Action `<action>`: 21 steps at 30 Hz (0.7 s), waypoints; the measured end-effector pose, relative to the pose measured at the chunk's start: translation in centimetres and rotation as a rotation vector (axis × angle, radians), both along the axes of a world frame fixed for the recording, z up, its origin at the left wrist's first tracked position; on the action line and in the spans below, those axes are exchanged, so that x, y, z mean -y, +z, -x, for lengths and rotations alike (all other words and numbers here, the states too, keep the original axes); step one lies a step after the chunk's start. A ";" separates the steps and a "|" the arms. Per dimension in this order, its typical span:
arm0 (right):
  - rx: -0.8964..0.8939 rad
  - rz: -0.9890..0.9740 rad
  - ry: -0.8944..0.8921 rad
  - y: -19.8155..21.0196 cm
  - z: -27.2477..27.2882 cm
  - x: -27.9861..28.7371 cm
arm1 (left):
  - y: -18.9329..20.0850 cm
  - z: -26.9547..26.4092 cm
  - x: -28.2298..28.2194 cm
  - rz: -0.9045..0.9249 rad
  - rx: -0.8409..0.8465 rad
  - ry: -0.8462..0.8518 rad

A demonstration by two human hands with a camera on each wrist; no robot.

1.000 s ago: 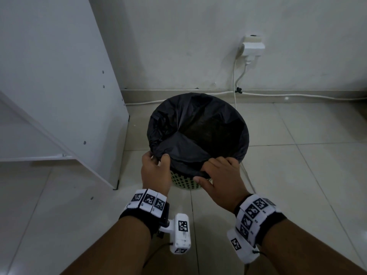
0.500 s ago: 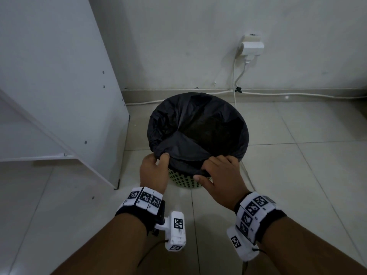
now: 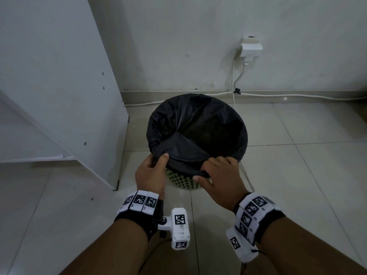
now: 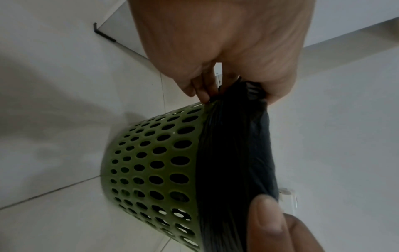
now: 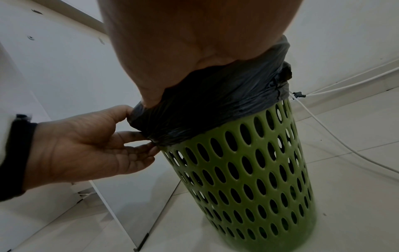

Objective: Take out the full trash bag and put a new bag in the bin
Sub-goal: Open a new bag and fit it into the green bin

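Observation:
A green perforated bin (image 3: pixel 183 180) (image 4: pixel 151 170) (image 5: pixel 248 170) stands on the tiled floor, lined with a black trash bag (image 3: pixel 198 132) (image 4: pixel 235 153) (image 5: pixel 211 105) folded over its rim. My left hand (image 3: pixel 153 171) (image 5: pixel 90 145) pinches the bag's folded edge at the near left of the rim, thumb on top. My right hand (image 3: pixel 216 175) (image 5: pixel 183 51) grips the bag's edge at the near right of the rim, fingers curled over it and thumb under the fold. The bag's inside looks dark; its contents do not show.
A white cabinet panel (image 3: pixel 69 96) stands close on the bin's left. Behind the bin is a wall with a socket and plug (image 3: pixel 250 49); white cables (image 3: pixel 297 95) run along the skirting and down past the bin's right side.
Both hands stay on the bag's near edge. My left wrist has drawn slightly lower and left; the bag's fold has hardly shifted.

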State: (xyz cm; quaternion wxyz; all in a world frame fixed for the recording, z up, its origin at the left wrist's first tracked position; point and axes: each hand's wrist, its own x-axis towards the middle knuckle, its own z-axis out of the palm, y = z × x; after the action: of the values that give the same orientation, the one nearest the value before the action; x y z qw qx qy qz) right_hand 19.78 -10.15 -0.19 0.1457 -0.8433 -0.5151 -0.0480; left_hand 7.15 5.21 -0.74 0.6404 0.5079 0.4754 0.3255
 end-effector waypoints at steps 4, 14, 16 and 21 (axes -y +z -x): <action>0.002 -0.011 -0.001 0.1 0.1 0.0 | -0.1 -0.3 0.0 -0.017 0.012 0.040; 0.003 -0.010 -0.003 0.1 0.1 0.1 | -0.7 -0.1 -1.3 -0.020 -0.034 -0.081; 0.002 -0.008 -0.003 0.0 0.1 0.0 | -0.7 0.2 -1.4 -0.026 -0.048 -0.094; -0.002 -0.020 -0.004 0.0 0.1 0.0 | 0.4 0.5 -1.5 -0.067 -0.092 -0.137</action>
State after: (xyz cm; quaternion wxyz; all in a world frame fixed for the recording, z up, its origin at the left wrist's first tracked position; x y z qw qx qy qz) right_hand 19.64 -10.16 -0.22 0.1545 -0.8429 -0.5127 -0.0528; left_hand 6.68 6.74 -0.33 0.6215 0.5747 0.4572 0.2727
